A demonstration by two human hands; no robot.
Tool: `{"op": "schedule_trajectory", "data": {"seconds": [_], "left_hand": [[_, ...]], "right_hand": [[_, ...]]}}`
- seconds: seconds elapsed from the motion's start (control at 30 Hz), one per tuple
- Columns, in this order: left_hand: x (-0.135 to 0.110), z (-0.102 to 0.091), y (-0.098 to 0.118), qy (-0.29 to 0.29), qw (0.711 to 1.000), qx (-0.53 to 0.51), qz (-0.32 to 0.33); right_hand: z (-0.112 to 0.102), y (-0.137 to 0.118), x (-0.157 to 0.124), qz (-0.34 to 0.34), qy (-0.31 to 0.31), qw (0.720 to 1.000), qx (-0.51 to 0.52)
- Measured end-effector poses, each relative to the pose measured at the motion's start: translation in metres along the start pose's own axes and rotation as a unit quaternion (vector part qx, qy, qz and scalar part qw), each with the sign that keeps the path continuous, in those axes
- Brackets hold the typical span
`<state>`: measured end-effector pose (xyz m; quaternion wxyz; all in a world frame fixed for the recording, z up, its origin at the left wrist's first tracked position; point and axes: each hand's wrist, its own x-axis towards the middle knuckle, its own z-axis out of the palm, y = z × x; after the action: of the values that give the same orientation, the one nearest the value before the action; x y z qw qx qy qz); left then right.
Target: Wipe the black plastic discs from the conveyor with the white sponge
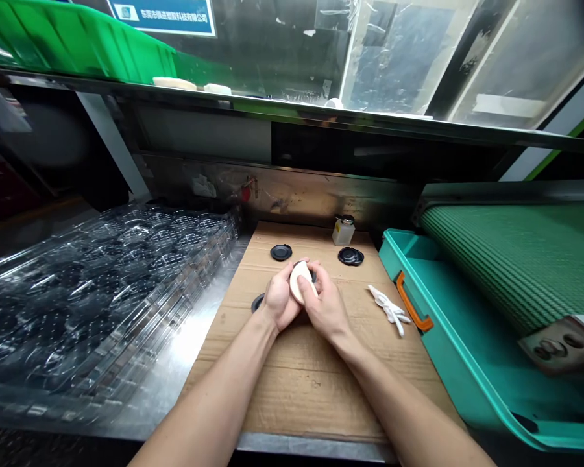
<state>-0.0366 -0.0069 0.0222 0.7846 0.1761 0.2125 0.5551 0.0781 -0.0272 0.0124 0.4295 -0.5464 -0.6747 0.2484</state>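
Both my hands come together over the cardboard sheet (pixel 311 383). My left hand (pixel 279 299) and my right hand (pixel 324 301) hold a white oval pad (pixel 299 285) between them, pressed against a round black plastic part (pixel 313 277) that is mostly hidden. Beyond my fingers lie two more black discs, one (pixel 281 252) plain and one (pixel 351 256) with a raised ring. Part of a third black disc (pixel 257 302) shows under the edge of my left hand. A small plastic bottle (pixel 343 232) with a black cap stands at the back of the cardboard.
White gloves (pixel 389 309) lie at the cardboard's right edge. Stacked clear plastic trays (pixel 92 292) fill the steel bench on the left. A teal bin (pixel 448 337) with an orange handle and a green conveyor belt (pixel 511 259) are on the right. A steel shelf (pixel 292 110) runs overhead.
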Motion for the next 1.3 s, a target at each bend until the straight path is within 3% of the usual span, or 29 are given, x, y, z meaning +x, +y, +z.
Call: {"op": "schedule_trajectory", "data": {"seconds": [0.1, 0.17, 0.33, 0.47, 0.53, 0.77, 1.3], "left_hand": [[-0.002, 0.002, -0.006, -0.038, 0.999, 0.013, -0.022], [-0.001, 0.003, -0.008, -0.033, 0.999, 0.013, -0.021], [0.004, -0.002, -0.005, -0.008, 1.0, -0.005, -0.024], [0.002, -0.005, 0.003, 0.005, 1.0, -0.004, -0.027], [-0.001, -0.003, 0.009, 0.006, 0.999, -0.018, -0.027], [-0.016, 0.014, 0.023, 0.009, 0.993, -0.094, -0.074], [-0.043, 0.03, 0.031, 0.022, 0.994, -0.06, -0.083]], "right_hand": [[-0.007, -0.005, 0.003, 0.019, 0.053, 0.995, -0.087], [-0.012, -0.002, 0.007, 0.045, 0.082, 0.989, -0.111], [-0.019, 0.012, 0.014, -0.015, 0.013, 0.996, -0.086], [-0.031, 0.028, 0.024, 0.05, 0.113, 0.986, -0.116], [-0.036, 0.036, 0.026, 0.057, 0.13, 0.982, -0.127], [-0.027, 0.049, 0.021, 0.07, 0.049, 0.983, -0.161], [-0.028, 0.054, 0.02, 0.059, 0.034, 0.983, -0.17]]}}
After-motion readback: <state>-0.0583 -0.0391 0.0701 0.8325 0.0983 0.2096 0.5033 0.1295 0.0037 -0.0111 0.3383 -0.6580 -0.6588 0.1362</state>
